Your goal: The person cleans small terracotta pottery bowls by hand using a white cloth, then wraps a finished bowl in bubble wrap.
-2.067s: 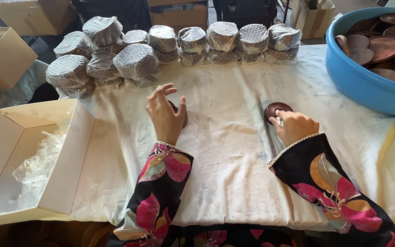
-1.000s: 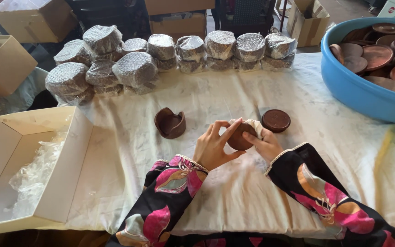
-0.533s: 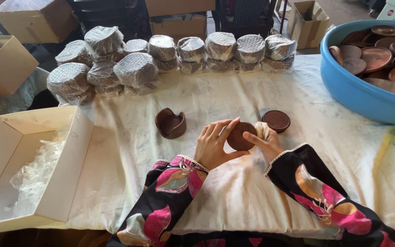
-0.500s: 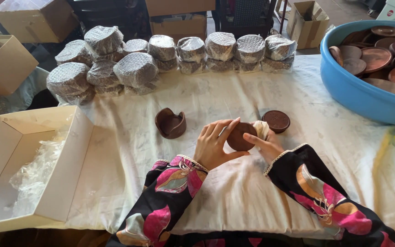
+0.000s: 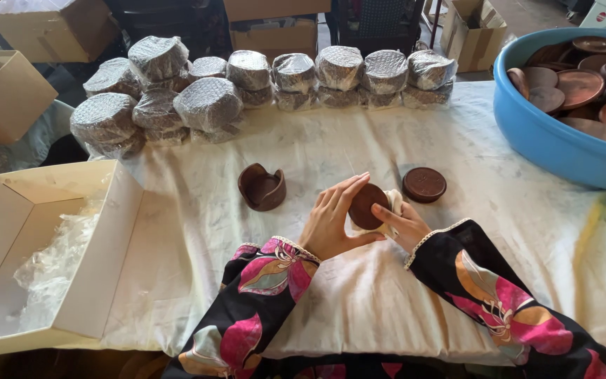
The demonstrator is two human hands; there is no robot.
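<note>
Between the fingers of both hands sits a round brown wooden disc (image 5: 367,205), raised on edge over the white cloth-covered table (image 5: 359,302). Left hand (image 5: 331,221) curls its fingers around the disc's near face. Right hand (image 5: 402,224) presses a pale cloth pad (image 5: 391,210) against the far side. Beyond the right fingertips lies a second brown disc (image 5: 423,184); beyond the left, a brown notched wooden holder (image 5: 261,187).

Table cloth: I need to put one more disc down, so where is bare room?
Free: cloth between wrapped bundles and brown holder; also between blue tub and right hand. Crowded: the back edge.
</note>
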